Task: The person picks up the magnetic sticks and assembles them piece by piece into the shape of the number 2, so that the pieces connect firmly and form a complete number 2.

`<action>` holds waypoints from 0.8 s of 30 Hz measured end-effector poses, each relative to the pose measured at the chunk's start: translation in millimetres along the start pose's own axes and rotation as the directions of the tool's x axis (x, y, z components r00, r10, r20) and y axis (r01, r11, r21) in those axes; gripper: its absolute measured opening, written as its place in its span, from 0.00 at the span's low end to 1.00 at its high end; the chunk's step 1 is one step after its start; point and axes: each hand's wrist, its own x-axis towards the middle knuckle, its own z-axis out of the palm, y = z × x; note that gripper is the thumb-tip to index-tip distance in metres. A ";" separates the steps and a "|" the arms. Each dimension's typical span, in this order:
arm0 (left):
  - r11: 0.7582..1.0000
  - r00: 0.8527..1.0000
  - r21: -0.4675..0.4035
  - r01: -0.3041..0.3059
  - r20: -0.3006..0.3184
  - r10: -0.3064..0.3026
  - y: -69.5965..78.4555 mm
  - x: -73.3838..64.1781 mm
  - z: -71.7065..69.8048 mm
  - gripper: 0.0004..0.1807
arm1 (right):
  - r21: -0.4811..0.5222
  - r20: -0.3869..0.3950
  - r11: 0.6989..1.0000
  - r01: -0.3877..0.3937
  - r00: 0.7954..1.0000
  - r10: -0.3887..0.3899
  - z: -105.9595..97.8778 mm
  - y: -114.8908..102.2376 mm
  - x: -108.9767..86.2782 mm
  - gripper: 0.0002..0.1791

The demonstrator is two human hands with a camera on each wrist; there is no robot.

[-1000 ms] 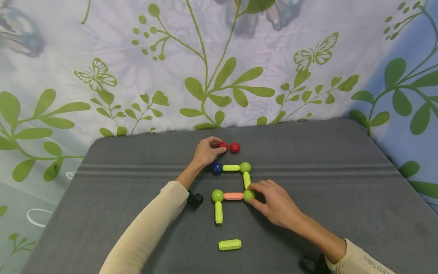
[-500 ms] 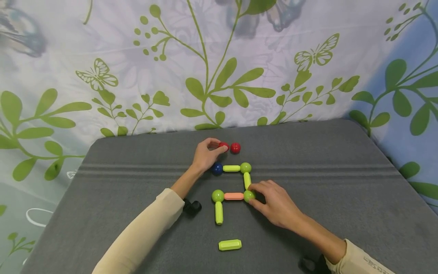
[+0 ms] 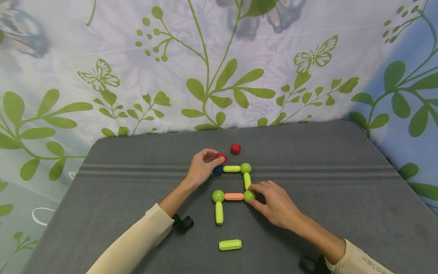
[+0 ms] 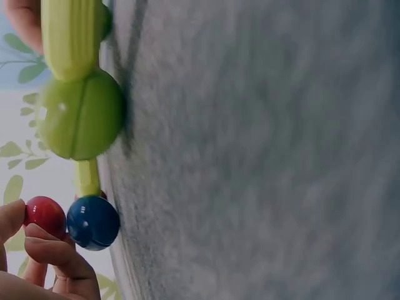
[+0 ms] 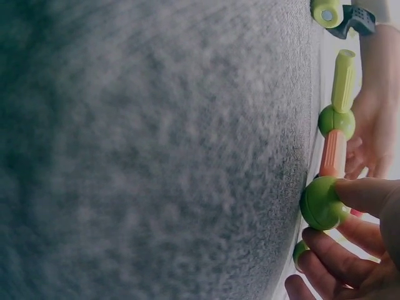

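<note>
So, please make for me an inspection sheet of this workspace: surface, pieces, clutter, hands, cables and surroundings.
Surface: grey fabric top, paler stripes across it.
Joined pieces, in order: blue ball, far lime rod, far green ball, right-side lime rod, right green ball, coral rod, left green ball, free-ended lime rod.
Separate pieces: far red ball; loose lime rod.
Clutter: nothing seen.
Left hand: pinches the nearer red ball close to the blue ball; contact uncertain.
Right hand: holds the right green ball.
Cables: nothing seen.
Surroundings: printed backdrop with green leaves and butterflies.
</note>
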 end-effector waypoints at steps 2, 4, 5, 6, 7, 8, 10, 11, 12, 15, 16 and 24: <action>0.998 1.000 -0.058 0.029 -0.005 -0.029 -1.2 -3.3 -2.0 0.18 | 0.000 -0.002 1.000 0.003 1.000 -0.003 0.3 0.1 0.1 0.15; 0.992 0.998 -0.111 0.058 -0.012 -0.060 -2.4 -5.8 -4.5 0.19 | 0.000 -0.003 1.000 0.005 1.000 -0.005 0.4 0.3 0.2 0.15; 0.989 0.997 -0.127 0.069 -0.015 -0.072 -3.0 -6.9 -6.0 0.20 | 0.000 -0.003 1.000 0.005 1.000 -0.005 0.4 0.3 0.2 0.15; 0.987 0.996 -0.137 0.082 -0.018 -0.085 -3.7 -8.0 -7.4 0.20 | -0.002 -0.003 1.000 0.006 1.000 -0.006 0.5 0.4 0.2 0.15; 0.986 0.995 -0.138 0.093 -0.019 -0.096 -4.2 -9.3 -8.9 0.20 | -0.002 -0.002 1.000 0.007 1.000 -0.007 0.5 0.4 0.4 0.15; 0.986 0.995 -0.137 0.098 -0.017 -0.101 -4.2 -10.9 -10.4 0.20 | -0.003 -0.001 1.000 0.007 1.000 -0.007 0.6 0.4 0.5 0.15; 0.986 0.994 -0.127 0.106 -0.010 -0.108 -4.6 -14.0 -13.0 0.20 | -0.005 0.002 1.000 0.005 1.000 -0.005 0.5 0.4 0.5 0.15; 0.986 0.994 -0.124 0.109 -0.005 -0.110 -4.5 -16.0 -14.1 0.19 | -0.006 0.004 1.000 0.005 1.000 -0.005 0.3 0.4 0.4 0.15; 0.987 0.994 -0.120 0.111 0.001 -0.112 -4.6 -18.1 -15.2 0.19 | -0.007 0.005 1.000 0.004 1.000 -0.004 0.1 0.4 0.3 0.15; 0.990 0.995 -0.102 0.101 0.015 -0.100 -5.5 -24.4 -17.7 0.19 | -0.007 0.006 1.000 0.003 1.000 -0.003 -0.3 0.4 0.1 0.15; 0.991 0.995 -0.097 0.096 0.020 -0.095 -5.8 -26.7 -18.4 0.19 | -0.006 0.006 1.000 0.003 1.000 -0.003 -0.4 0.4 0.0 0.15; 0.997 0.997 -0.056 0.056 0.060 -0.053 -6.5 -44.7 -22.6 0.16 | -0.002 0.007 1.000 -0.001 1.000 0.001 -0.6 -0.1 0.9 0.15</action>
